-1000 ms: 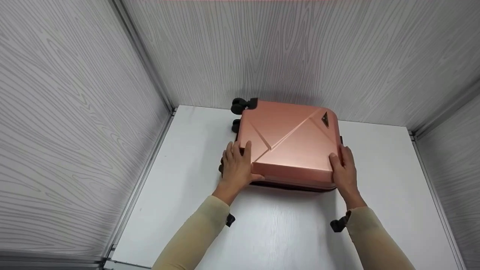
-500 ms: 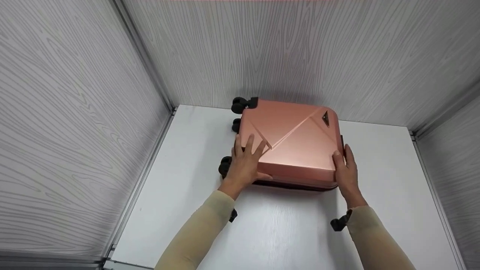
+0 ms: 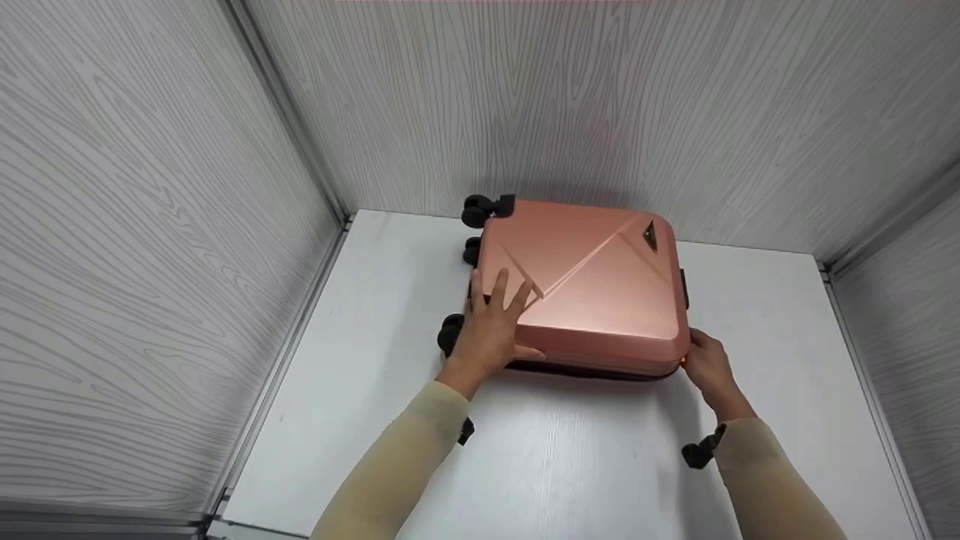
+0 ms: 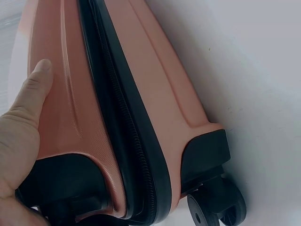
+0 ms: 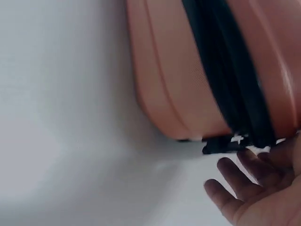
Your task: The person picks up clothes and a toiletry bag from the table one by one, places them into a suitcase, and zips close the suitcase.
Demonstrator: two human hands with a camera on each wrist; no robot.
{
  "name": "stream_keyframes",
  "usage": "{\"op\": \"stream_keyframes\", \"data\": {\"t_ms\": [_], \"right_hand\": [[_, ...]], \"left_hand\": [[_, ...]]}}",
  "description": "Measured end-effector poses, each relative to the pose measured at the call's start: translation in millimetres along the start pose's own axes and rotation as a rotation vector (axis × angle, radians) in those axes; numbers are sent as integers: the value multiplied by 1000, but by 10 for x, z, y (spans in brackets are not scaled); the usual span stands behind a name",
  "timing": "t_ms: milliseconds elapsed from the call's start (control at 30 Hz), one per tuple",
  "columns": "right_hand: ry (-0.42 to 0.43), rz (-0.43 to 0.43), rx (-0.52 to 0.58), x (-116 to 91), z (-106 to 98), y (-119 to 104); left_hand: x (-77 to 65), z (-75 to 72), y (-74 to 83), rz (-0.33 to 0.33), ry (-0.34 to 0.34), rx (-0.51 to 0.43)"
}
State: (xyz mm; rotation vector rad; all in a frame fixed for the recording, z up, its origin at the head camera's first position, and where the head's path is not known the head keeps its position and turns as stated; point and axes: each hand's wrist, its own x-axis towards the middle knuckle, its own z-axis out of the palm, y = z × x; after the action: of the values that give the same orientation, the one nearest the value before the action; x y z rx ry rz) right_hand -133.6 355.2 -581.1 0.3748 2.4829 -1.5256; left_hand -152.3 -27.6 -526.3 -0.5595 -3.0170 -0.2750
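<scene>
A rose-pink hard-shell suitcase (image 3: 592, 262) lies flat, its black wheels (image 3: 477, 211) pointing left. My left hand (image 3: 487, 334) is spread over its near left corner, fingers on the top and thumb along the near side. In the left wrist view the thumb (image 4: 35, 94) presses the shell beside the black zipper band (image 4: 120, 103). Beside the near right corner is my right hand (image 3: 709, 367). The right wrist view shows its fingers (image 5: 235, 179) loosely bent by the suitcase's end, near a small black part (image 5: 221, 145). Whether the fingertips touch the case is unclear.
The suitcase rests on a white surface (image 3: 555, 465). Grey wood-grain panels rise at the back (image 3: 585, 97), left (image 3: 142, 247) and right (image 3: 922, 330). The back panel stands close behind the case. A black handle (image 3: 684, 289) sits on its right end.
My left hand shifted right and spread its fingers over the suitcase top. My right hand left the top edge and moved down and right to the near right corner. The case stays nearly still.
</scene>
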Motion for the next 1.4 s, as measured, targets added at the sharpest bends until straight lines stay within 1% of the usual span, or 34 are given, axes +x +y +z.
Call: {"op": "stream_keyframes", "data": {"t_ms": [67, 167, 333, 467, 567, 633, 733, 867, 967, 1033, 1100, 1200, 1300, 1400], "right_hand": [[-23, -29, -67, -1, -23, 60], [-64, -61, -113, -13, -51, 118], [-177, -64, -72, -49, -109, 172], [-224, -50, -42, -62, -137, 183], [-197, -54, -42, -48, -142, 167], [-162, -72, -49, -21, -144, 153], [-124, -114, -28, 36, -138, 119], [-131, -122, 29, 95, -116, 80], [-141, -86, 30, 106, -106, 72], [-147, -68, 23, 112, -99, 74], [-141, -60, -1, 120, -91, 79], [-99, -104, -72, 143, -92, 90], [-32, -177, -198, 169, -104, 115], [6, -211, -249, 178, -105, 153]], "left_hand": [[1, 4, 3, 5, 0, -1], [8, 13, -2, 9, -2, -6], [16, 17, -8, 6, -1, -13], [13, 19, -7, 5, -5, -7], [11, 16, -3, 3, -12, -3], [8, 13, 0, 6, -16, 3], [5, 5, 3, 10, -8, 12], [-5, -11, -5, 13, 0, 3], [-4, -51, -13, 14, 2, -12], [9, -102, -25, 20, 17, -8], [25, -156, -41, 26, 32, 2], [43, -213, -57, 32, 36, 1], [34, -221, -66, 34, 19, -17], [10, -205, -70, 39, 21, -27]]}}
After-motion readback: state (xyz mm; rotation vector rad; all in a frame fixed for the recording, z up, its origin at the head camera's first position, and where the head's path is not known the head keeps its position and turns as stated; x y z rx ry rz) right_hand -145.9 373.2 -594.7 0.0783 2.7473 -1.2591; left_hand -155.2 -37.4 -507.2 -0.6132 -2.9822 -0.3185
